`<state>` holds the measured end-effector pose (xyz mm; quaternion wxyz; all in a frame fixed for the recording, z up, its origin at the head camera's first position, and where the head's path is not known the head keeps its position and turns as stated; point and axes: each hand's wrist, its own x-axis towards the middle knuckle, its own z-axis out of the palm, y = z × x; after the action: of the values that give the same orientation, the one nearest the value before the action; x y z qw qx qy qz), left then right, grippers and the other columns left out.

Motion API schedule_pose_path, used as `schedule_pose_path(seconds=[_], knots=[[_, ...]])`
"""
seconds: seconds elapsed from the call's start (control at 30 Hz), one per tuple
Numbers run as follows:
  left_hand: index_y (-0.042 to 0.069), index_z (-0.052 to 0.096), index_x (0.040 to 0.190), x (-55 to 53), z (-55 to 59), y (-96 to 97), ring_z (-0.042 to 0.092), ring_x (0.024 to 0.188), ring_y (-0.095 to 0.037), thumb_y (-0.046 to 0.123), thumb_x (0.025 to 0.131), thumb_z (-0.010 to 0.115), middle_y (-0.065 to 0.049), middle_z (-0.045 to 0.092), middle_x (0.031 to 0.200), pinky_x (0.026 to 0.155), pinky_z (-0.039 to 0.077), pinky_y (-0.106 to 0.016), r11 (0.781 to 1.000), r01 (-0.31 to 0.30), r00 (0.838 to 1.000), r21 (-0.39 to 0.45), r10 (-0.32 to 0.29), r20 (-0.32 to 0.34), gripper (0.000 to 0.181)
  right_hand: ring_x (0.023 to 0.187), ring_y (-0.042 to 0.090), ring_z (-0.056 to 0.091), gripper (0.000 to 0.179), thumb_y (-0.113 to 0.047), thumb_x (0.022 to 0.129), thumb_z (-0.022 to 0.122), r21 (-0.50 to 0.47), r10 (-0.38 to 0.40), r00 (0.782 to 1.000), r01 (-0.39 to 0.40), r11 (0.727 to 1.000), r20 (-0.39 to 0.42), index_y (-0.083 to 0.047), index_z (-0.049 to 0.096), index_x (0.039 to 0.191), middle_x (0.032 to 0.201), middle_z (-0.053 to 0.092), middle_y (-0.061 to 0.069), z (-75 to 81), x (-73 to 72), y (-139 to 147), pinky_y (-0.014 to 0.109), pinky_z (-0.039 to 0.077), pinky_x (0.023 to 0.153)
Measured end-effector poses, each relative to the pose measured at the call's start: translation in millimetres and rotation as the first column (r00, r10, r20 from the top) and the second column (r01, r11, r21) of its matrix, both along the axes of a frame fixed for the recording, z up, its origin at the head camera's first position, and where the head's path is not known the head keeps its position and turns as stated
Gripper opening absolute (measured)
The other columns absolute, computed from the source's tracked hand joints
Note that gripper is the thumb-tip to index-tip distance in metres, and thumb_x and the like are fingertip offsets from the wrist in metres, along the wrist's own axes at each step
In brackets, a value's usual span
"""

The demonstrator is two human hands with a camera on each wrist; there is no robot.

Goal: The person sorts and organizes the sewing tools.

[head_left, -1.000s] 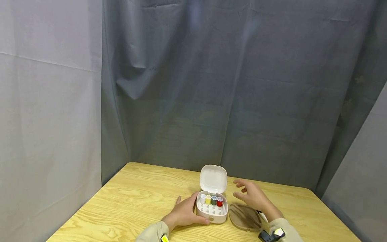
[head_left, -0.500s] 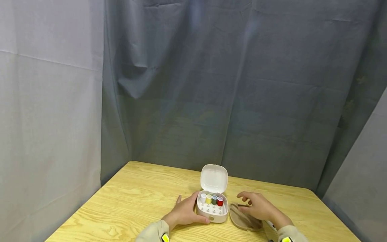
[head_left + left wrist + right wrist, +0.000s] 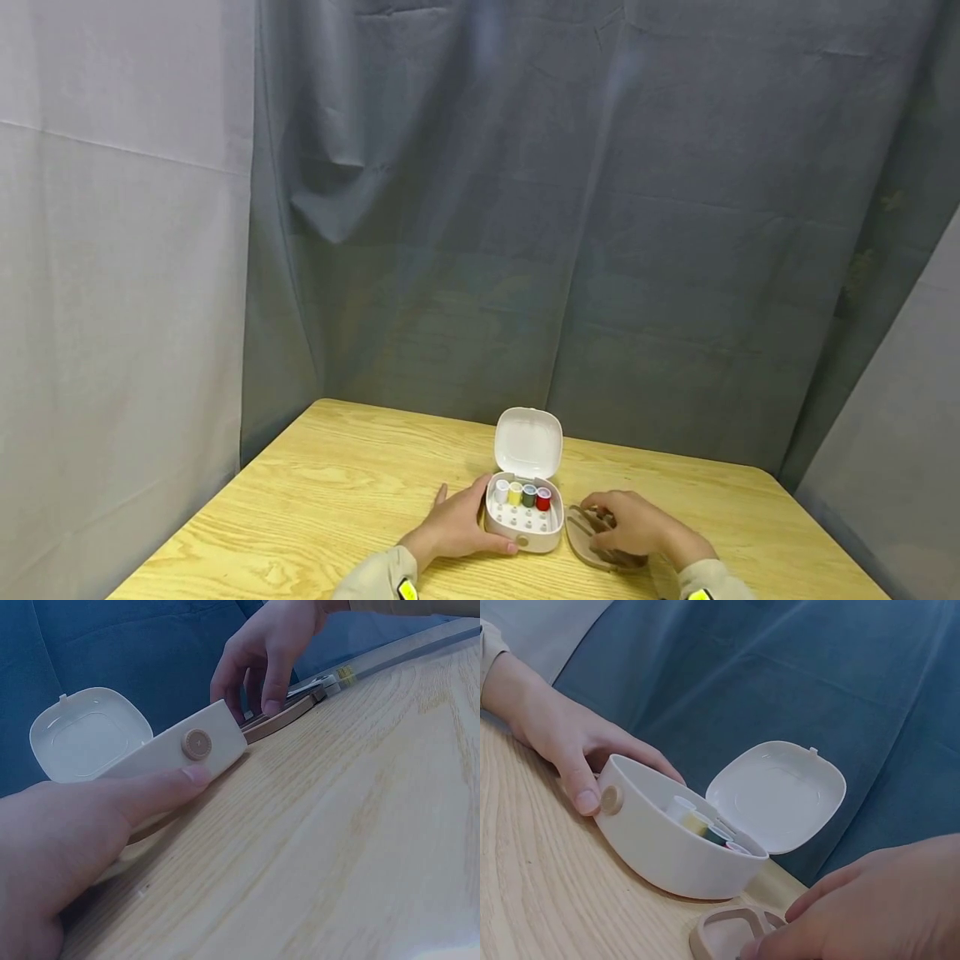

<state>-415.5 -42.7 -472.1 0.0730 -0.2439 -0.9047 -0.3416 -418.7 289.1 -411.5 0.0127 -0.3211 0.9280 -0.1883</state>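
Note:
A white sewing box (image 3: 525, 542) stands on the table with its lid (image 3: 528, 442) raised at the back. Inside, white (image 3: 502, 492), yellow (image 3: 515, 494), green (image 3: 529, 497) and red (image 3: 543, 500) thread spools form a row behind bare pegs. My left hand (image 3: 453, 529) grips the box's left side, its thumb along the front near the round button (image 3: 197, 744). Just right of the box lies a brown compartment tray (image 3: 580, 546). My right hand (image 3: 637, 527) reaches down into it with bent fingers and thumb. I cannot tell whether they pinch anything there.
Beyond the tray, a pale object with a yellow part (image 3: 345, 674) lies on the table in the left wrist view. The wooden table (image 3: 337, 475) ends at a grey curtain (image 3: 450, 292) behind, with lighter cloth (image 3: 127, 317) at the left.
My right hand has come down from beside the raised lid to the brown tray, its fingertips now within it. The left hand and the sewing box have stayed in place.

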Motion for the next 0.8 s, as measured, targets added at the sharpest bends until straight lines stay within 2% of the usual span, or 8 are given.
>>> schedule_pose_path(seconds=[0.23, 0.4, 0.5, 0.67, 0.8], knots=[[0.010, 0.035, 0.159, 1.0, 2.3, 1.0, 0.047, 0.141, -0.025, 0.070, 0.070, 0.085, -0.005, 0.052, 0.153, 0.115, 0.008, -0.074, 1.000, 0.004, 1.000, -0.002, -0.003, 0.002, 0.119, 0.096, 0.031, 0.064, 0.047, -0.019, 0.086, 0.085, 0.027, 0.008, 1.000, -0.008, 1.000, -0.006, -0.003, 0.068, 0.127, 0.108, 0.069, 0.005, 0.7, 2.8, -2.0, 0.053, 0.054, 0.084], [0.011, 0.035, 0.160, 0.8, 3.4, 1.0, 0.046, 0.141, -0.025, 0.071, 0.070, 0.085, -0.006, 0.051, 0.154, 0.115, 0.008, -0.074, 1.000, 0.007, 1.000, 0.001, -0.007, -0.001, 0.119, 0.101, 0.033, 0.066, 0.040, -0.017, 0.086, 0.085, 0.040, 0.014, 1.000, -0.013, 0.999, -0.020, -0.004, 0.072, 0.121, 0.111, 0.071, 0.008, -0.4, 1.7, -2.6, 0.055, 0.054, 0.087], [0.012, 0.035, 0.160, 0.2, 2.1, 0.1, 0.047, 0.141, -0.025, 0.071, 0.070, 0.085, -0.004, 0.052, 0.153, 0.115, 0.007, -0.074, 1.000, 0.009, 1.000, 0.003, -0.009, -0.001, 0.119, 0.101, 0.032, 0.067, 0.034, -0.016, 0.087, 0.084, 0.055, 0.026, 0.999, -0.024, 0.998, -0.036, -0.006, 0.075, 0.119, 0.111, 0.072, 0.007, -2.1, 0.3, -3.1, 0.052, 0.055, 0.087], [0.011, 0.035, 0.160, 0.6, -0.6, -0.4, 0.047, 0.141, -0.025, 0.073, 0.069, 0.084, -0.005, 0.052, 0.153, 0.115, 0.008, -0.073, 1.000, 0.001, 1.000, -0.005, -0.001, -0.001, 0.121, 0.091, 0.022, 0.066, 0.029, -0.014, 0.088, 0.082, 0.078, 0.055, 0.996, -0.050, 0.996, -0.074, -0.008, 0.077, 0.116, 0.103, 0.071, 0.003, -4.6, -1.7, -3.9, 0.039, 0.056, 0.078], [0.010, 0.035, 0.160, 1.5, 0.5, 0.3, 0.047, 0.141, -0.026, 0.071, 0.069, 0.085, -0.007, 0.052, 0.153, 0.115, 0.009, -0.073, 1.000, 0.001, 1.000, -0.001, -0.001, -0.002, 0.121, 0.083, 0.015, 0.060, 0.027, -0.013, 0.089, 0.080, 0.079, 0.034, 0.996, -0.028, 0.996, -0.079, -0.008, 0.078, 0.116, 0.096, 0.066, -0.001, -6.4, -3.2, -3.8, 0.035, 0.052, 0.071]])
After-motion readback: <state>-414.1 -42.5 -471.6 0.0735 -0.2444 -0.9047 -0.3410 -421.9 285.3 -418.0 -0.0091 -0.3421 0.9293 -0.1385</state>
